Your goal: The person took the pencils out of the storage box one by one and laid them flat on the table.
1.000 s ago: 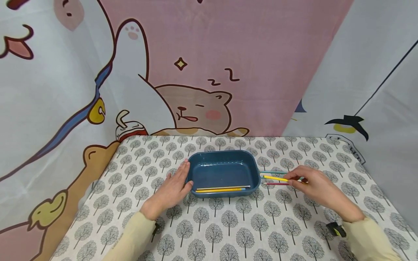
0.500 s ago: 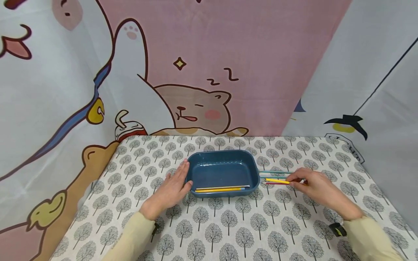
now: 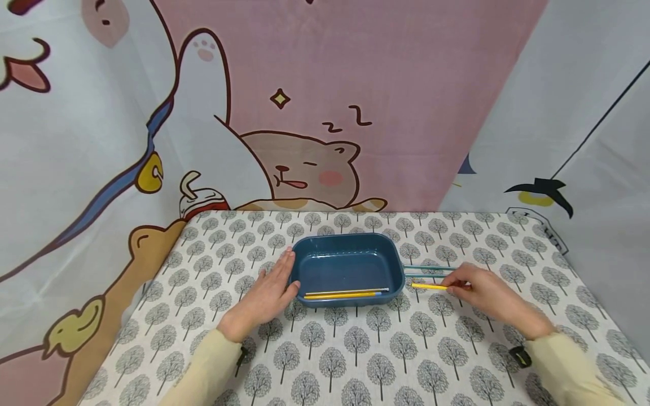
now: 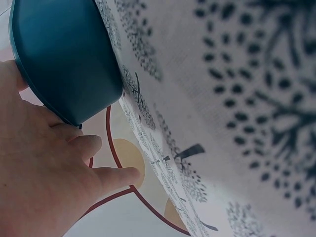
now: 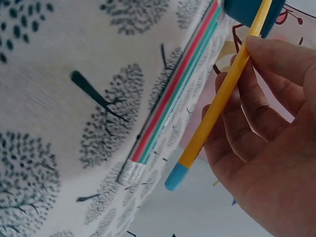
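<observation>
My right hand (image 3: 487, 294) pinches a yellow pencil (image 3: 429, 286) between thumb and fingers, just right of the blue dish (image 3: 345, 269). The right wrist view shows the blue back end of this yellow pencil (image 5: 212, 116) poking out past the fingers. Below it on the cloth lie a red pencil (image 5: 170, 91) and green pencils (image 5: 190, 64), side by side. My left hand (image 3: 264, 299) rests against the dish's left end with fingers extended. Inside the dish, along its near wall, lie a yellow pencil (image 3: 340, 295) and a thinner, darker one (image 3: 325, 292).
A white cloth (image 3: 355, 349) printed with grey trees covers the table. Cartoon-printed curtains (image 3: 406, 101) hang at the back and on both sides. Two teal-green pencils (image 3: 424, 276) run from the dish's right end to beneath my right hand.
My right hand has brought the held yellow pencil a little nearer the table's front, from over the green pencils to over the red one. The left hand and the dish stay put.
</observation>
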### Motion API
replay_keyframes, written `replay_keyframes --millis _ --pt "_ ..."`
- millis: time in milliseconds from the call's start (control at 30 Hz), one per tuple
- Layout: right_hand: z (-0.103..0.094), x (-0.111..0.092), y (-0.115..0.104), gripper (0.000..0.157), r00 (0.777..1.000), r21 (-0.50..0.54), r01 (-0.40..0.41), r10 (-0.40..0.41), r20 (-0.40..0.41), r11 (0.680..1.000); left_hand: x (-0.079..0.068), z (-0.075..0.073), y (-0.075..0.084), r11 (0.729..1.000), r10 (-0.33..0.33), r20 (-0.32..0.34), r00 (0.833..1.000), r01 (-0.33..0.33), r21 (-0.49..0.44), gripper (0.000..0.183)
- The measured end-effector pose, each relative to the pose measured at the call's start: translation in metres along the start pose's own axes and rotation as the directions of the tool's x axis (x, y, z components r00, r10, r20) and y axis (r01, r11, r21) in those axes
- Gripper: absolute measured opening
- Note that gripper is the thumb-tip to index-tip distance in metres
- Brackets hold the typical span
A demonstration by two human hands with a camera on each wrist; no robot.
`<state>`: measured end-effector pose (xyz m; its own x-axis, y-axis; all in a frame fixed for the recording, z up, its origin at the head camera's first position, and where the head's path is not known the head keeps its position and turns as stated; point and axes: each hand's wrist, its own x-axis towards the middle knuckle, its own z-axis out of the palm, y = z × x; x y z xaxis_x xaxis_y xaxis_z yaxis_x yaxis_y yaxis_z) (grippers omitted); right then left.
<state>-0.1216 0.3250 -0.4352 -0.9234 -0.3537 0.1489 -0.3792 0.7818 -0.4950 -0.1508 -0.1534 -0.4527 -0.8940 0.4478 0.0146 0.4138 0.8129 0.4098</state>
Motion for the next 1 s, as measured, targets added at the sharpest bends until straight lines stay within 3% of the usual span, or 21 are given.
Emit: replay_keyframes --millis 333,1000 --pt "0.009 0.003 0.005 0.016 0.994 -0.024 -0.074 0.075 0.081 0.997 0.000 0.001 0.000 1.000 -0.005 0.002 1.000 0.005 -0.005 0.072" --pt "0.021 0.005 0.016 0.015 0.991 -0.037 -0.065 0.069 0.112 0.997 0.001 0.000 -0.001 1.000 0.011 -0.008 1.000 -0.011 0.003 0.072"
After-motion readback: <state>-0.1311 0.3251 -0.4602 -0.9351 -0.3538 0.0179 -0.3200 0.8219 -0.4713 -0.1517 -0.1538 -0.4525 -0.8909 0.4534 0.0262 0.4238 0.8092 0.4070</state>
